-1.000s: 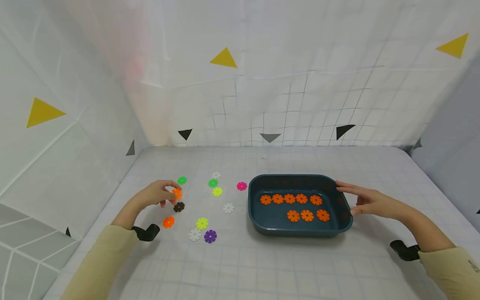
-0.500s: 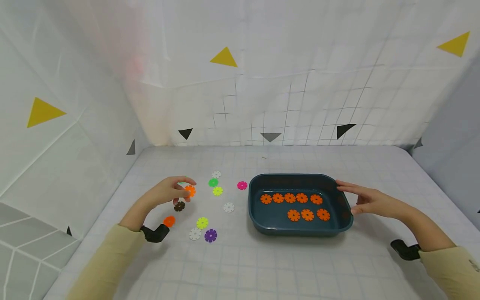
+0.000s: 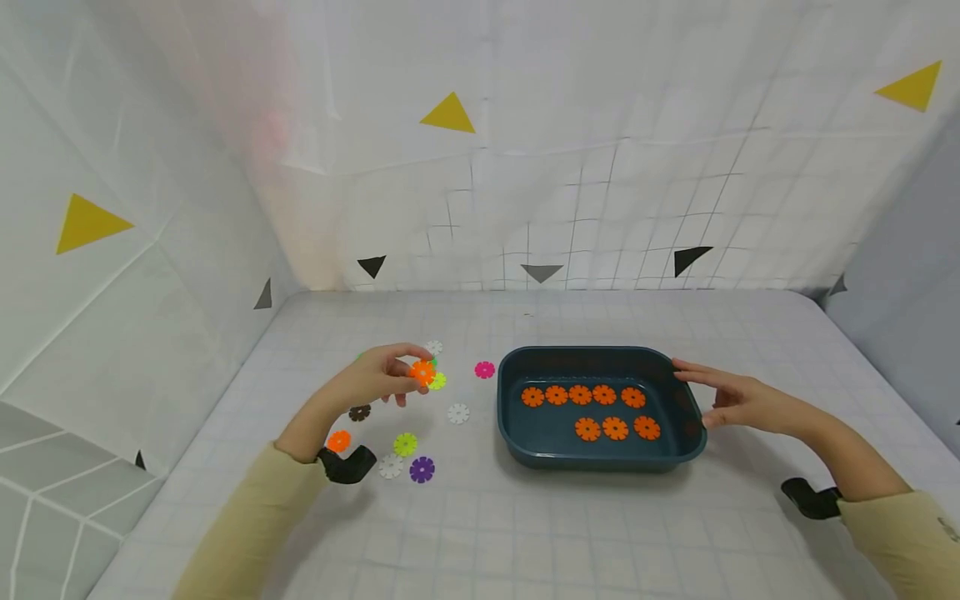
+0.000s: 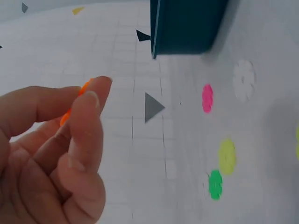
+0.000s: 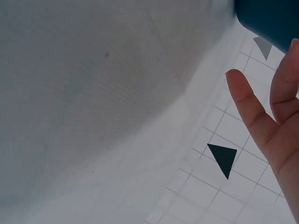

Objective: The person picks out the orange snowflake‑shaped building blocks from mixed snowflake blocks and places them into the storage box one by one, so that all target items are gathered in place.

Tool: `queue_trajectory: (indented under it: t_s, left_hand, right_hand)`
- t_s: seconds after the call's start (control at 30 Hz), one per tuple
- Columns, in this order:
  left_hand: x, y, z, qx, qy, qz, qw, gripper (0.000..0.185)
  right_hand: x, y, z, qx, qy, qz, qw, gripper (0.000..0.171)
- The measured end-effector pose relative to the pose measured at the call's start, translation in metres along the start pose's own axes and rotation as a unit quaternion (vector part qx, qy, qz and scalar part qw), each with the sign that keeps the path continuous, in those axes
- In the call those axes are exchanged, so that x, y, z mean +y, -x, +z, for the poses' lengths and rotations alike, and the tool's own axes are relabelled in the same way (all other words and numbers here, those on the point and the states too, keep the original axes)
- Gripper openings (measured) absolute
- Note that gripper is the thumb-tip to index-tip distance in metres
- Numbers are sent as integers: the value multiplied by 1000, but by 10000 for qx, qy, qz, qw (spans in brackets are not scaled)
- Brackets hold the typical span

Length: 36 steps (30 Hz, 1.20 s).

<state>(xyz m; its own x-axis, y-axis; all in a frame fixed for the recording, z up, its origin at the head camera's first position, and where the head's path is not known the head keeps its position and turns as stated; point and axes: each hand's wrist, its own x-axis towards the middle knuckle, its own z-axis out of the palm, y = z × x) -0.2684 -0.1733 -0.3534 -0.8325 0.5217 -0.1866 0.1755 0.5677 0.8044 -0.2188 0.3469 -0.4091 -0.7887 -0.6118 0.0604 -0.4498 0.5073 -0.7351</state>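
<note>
My left hand (image 3: 375, 375) pinches an orange notched plastic disc (image 3: 423, 372) between thumb and fingers, raised over the left part of the table. In the left wrist view, the orange disc (image 4: 65, 117) shows edge-on, partly hidden by the fingers. A dark teal tray (image 3: 600, 460) stands to the right, with several orange discs (image 3: 580, 395) lying flat in two rows inside. At the tray's right end, my right hand (image 3: 750, 407) touches the rim with extended fingers. The right wrist view shows that hand (image 5: 280, 126) beside a corner of the tray (image 5: 271, 18).
Left of the tray lie loose discs: pink (image 3: 484, 369), white (image 3: 458, 413), purple (image 3: 422, 469), yellow (image 3: 405, 444), brown (image 3: 360, 412) and another orange one (image 3: 339, 441). A green disc (image 4: 215, 185) shows in the left wrist view. A white sheeted wall (image 3: 600, 167) rises behind.
My left hand has moved right with the orange disc, from beside the brown disc to over the green and yellow ones. The right hand and the tray have stayed in place.
</note>
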Motion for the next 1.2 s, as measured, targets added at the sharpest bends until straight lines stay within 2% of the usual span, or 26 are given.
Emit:
queue_trajectory:
  t_s: [0.2,0.43,0.83,1.03,1.2]
  left_hand:
    - [15,-11,13,-191,126,345,9991,38]
    - [28,-23,27,-288,262,469,9981,36]
    - [57,-56,49,-808,-326,639,9941,34]
    - [78,-70,54,-1145,-745,762,9877,32]
    - [90,-77,56,-1399,-847,834,9830,34]
  right_hand:
    - [0,0,0,-1,-18,11,10000,59]
    - [-1,1,1,-30,-29,48,10000,59]
    - [-1,0,0,-13,24,90,10000,59]
    - [-1,0,-1,0,96,147,9998,59]
    - [0,0,-1,-12,54,129,9999,60]
